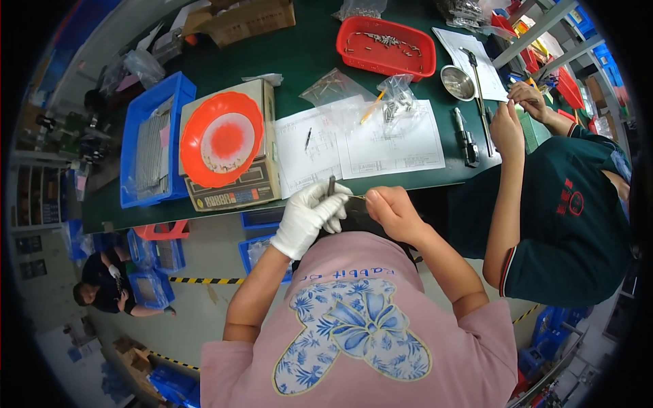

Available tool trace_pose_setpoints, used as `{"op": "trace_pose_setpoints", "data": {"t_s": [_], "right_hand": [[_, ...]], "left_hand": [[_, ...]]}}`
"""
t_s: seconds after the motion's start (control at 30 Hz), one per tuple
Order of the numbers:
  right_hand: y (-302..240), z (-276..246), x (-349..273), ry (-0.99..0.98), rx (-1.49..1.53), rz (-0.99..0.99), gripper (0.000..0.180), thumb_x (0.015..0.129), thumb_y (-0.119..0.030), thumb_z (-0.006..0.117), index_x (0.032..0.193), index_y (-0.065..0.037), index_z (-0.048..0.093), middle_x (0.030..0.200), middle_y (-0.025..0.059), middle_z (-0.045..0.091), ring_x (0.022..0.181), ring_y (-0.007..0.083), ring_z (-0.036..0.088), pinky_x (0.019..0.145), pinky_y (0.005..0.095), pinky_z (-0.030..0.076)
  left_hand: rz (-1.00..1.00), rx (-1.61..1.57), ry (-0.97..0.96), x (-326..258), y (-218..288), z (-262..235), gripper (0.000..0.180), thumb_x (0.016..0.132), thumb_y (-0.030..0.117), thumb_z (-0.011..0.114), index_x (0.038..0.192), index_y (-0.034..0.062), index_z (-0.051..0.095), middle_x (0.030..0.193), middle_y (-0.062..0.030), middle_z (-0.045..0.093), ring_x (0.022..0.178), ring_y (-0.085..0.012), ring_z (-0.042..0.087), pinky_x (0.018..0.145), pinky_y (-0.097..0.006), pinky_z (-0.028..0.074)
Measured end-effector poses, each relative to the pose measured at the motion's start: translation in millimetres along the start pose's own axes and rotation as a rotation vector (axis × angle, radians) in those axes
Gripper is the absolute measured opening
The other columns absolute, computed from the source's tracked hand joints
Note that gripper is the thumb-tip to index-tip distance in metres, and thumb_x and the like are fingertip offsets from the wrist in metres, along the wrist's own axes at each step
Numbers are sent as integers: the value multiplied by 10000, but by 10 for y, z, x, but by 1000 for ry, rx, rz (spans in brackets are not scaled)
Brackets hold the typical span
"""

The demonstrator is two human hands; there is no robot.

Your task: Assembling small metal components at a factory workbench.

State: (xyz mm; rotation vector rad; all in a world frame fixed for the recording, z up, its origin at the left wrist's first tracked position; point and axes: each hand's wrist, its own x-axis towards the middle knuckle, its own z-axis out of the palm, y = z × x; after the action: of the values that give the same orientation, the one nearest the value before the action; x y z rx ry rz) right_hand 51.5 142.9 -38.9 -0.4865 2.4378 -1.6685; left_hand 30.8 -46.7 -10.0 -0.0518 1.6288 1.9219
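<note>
My left hand (311,216), in a white glove, is closed around a small dark metal pin (331,185) whose end sticks up between the fingers. My bare right hand (396,213) is closed in a pinch on a thin brass-coloured rod (356,197). That rod reaches across to the gloved fingertips; whether it enters the pin I cannot tell. Both hands are just off the table's near edge, in front of my body. Beyond them lie printed drawing sheets (401,151) with a black pen (308,139), a yellow pencil (372,109) and a clear bag of small metal parts (398,112).
A weighing scale (235,194) carries an orange-red plate (253,139). Left of it is a blue tray (129,183) of metal rods. A red basin (388,66), a metal bowl (458,83) and a black-and-silver tool (468,141) lie farther right. A co-worker (564,217) works close at right.
</note>
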Motion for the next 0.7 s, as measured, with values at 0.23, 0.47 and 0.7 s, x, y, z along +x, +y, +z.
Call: {"op": "trace_pose_setpoints", "data": {"t_s": [0.23,0.47,0.7], "right_hand": [[-155,-30,74,123,-542,-325,131,708,-155,596,754,-77,501,666,67,517,562,242,511,502,333,388],[-57,99,26,96,-145,-167,75,714,-99,552,698,-56,491,594,80,471,493,266,469,457,346,365],[-66,100,57,215,-403,-408,160,793,-121,480,648,-58,455,491,60,413,416,225,424,421,317,336]], "left_hand": [[-48,-44,72,-42,14,-57,154,827,140,473,859,15,556,560,-24,514,388,-64,444,360,-166,341],[-61,-42,55,-75,19,-43,151,826,142,477,854,19,560,570,-40,545,382,-60,445,352,-159,334],[-142,-56,-69,-101,64,-72,147,825,120,477,884,14,559,634,-54,574,433,-67,482,394,-164,369]]}}
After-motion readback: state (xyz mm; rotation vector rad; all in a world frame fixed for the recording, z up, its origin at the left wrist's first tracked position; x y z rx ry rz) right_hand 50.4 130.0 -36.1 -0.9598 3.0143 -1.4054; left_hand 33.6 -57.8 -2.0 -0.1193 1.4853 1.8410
